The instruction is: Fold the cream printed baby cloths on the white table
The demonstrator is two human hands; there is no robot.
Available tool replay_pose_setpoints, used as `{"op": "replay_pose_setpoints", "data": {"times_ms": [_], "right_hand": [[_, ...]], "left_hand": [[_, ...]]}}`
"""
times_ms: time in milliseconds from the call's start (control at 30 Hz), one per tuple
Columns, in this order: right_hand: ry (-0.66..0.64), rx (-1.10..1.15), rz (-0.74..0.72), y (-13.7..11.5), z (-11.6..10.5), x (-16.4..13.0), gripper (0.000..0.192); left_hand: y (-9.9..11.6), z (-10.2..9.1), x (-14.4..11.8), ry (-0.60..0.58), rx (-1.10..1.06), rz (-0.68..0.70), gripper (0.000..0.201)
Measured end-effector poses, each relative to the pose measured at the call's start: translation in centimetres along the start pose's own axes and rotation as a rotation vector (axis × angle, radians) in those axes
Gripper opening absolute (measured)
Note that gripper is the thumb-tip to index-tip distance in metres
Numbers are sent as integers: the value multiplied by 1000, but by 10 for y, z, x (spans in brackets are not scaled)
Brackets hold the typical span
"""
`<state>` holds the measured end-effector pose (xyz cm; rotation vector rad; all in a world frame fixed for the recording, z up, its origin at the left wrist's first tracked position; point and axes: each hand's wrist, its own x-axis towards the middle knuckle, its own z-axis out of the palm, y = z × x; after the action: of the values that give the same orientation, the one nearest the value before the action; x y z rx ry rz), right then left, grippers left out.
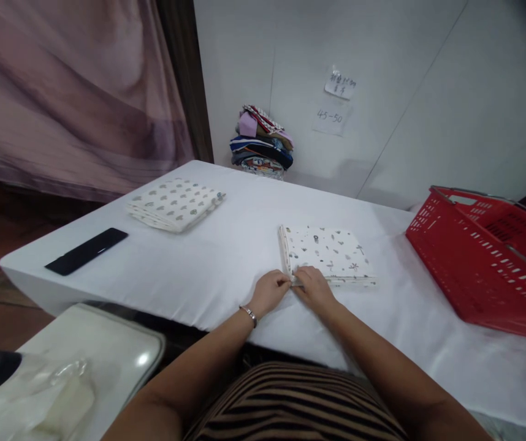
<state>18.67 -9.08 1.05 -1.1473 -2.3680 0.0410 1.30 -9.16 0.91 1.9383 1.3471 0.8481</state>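
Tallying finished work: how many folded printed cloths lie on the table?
2: one cloth under both hands, one far left. The wall pile may hide more.

Your left hand [270,292] and right hand [314,288] meet at the near left corner of the folded patterned cloth [330,252], fingertips pinching its edge on the white table [226,257]. At two o'clock from your hands the red basket [488,263] sits on the table, tilted. At ten o'clock lies a second folded cloth [175,204], well apart, with a black flat bar [86,250] nearer the left edge at nine. At twelve o'clock, against the wall, stands a stack of folded fabrics [262,143], two paper notes [336,101] beside it.
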Motion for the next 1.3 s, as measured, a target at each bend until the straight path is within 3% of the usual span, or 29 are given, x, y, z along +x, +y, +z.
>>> {"op": "replay_pose_setpoints", "data": {"times_ms": [233,433,633,733,967,1133,1300], "right_hand": [[72,-49,-36,1,8,-6,19],[88,-62,-48,1,11,-8,22],[135,-56,-49,0,15,-11,30],[151,-55,-54,0,16,-12,31],[164,-36,-58,0,15,-12,26],[147,-32,-46,-1,15,-11,26],[155,-11,-41,-1,15,-12,26]], "left_hand": [[-4,-11,15,23,-22,-72,14],[-6,-24,70,103,58,-179,17],[-10,-24,130,160,109,-363,46],[-8,-23,148,174,138,-379,47],[-8,-19,162,128,290,-391,36],[-12,-22,168,14,246,-440,31],[-15,-22,172,18,193,-488,28]]}}
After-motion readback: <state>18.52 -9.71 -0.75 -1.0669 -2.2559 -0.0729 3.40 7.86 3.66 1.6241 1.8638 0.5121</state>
